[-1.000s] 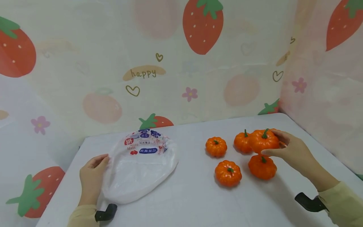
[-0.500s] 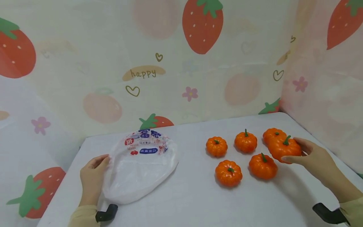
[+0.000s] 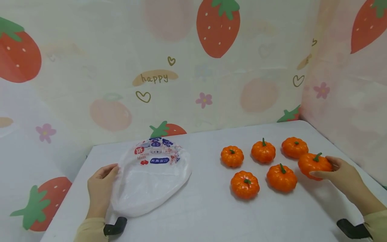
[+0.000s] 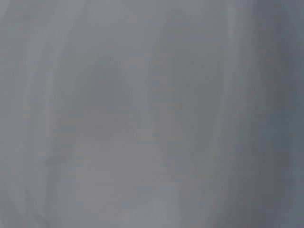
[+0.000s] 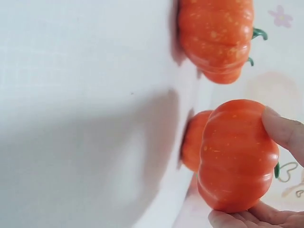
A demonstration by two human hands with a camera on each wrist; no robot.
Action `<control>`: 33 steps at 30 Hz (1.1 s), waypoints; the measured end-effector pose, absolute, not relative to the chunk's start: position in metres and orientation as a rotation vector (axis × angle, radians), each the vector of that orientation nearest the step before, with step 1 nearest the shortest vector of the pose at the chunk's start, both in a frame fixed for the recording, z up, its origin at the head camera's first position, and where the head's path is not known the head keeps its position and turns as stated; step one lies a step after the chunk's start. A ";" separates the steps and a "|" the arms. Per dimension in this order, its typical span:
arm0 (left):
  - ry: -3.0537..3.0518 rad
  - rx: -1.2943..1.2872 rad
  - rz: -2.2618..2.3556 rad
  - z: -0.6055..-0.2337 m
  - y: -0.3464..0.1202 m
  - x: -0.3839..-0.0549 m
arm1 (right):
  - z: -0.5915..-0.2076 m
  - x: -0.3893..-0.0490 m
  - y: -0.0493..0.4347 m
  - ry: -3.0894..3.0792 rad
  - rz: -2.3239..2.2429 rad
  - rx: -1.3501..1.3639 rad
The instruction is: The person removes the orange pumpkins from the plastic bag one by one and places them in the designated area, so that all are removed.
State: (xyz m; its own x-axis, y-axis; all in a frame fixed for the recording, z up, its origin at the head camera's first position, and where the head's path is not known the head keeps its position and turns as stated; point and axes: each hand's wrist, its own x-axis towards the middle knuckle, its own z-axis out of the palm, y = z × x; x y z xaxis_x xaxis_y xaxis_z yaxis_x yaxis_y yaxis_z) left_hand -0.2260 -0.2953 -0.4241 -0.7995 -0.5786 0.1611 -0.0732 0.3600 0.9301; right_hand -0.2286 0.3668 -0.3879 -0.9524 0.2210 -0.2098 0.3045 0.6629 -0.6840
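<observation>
At the left side of a white plastic bag (image 3: 142, 195) printed in blue and red, my left hand (image 3: 100, 186) pinches its edge between thumb and fingers. Pale, blurred film fills the left wrist view. On the right, my right hand (image 3: 347, 174) grips a small orange pumpkin (image 3: 312, 164) with a green stem, thumb on one side and fingers on the other. The right wrist view has this held pumpkin (image 5: 237, 156) a little above the table, its shadow spread on the cloth. Another pumpkin (image 3: 294, 148) sits just behind it, and one more (image 3: 282, 178) to its left.
Three other pumpkins stand left of these: one at the front (image 3: 245, 185), one at the left (image 3: 232, 156) and one at the back (image 3: 263, 152). White cloth covers the table (image 3: 193, 215). Strawberry-printed curtains (image 3: 187, 67) rise behind and at both sides.
My right hand has carried its pumpkin rightward and lower, from over the other pumpkins to the right end of the group. The left hand and bag have stayed put.
</observation>
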 end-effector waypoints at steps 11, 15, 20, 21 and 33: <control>-2.135 0.544 -1.472 -0.425 -0.297 -0.225 | -0.402 -0.235 0.377 2.680 -1.170 0.594; -2.137 0.536 -1.464 -0.427 -0.298 -0.225 | -0.404 -0.237 0.377 2.658 -1.177 0.636; -2.141 0.525 -1.463 -0.428 -0.298 -0.226 | -0.408 -0.237 0.379 2.634 -1.182 0.687; -2.141 0.524 -1.464 -0.428 -0.298 -0.227 | -0.409 -0.237 0.379 2.629 -1.182 0.694; -2.123 0.505 -1.480 -0.423 -0.292 -0.227 | -0.410 -0.233 0.387 2.630 -1.174 0.641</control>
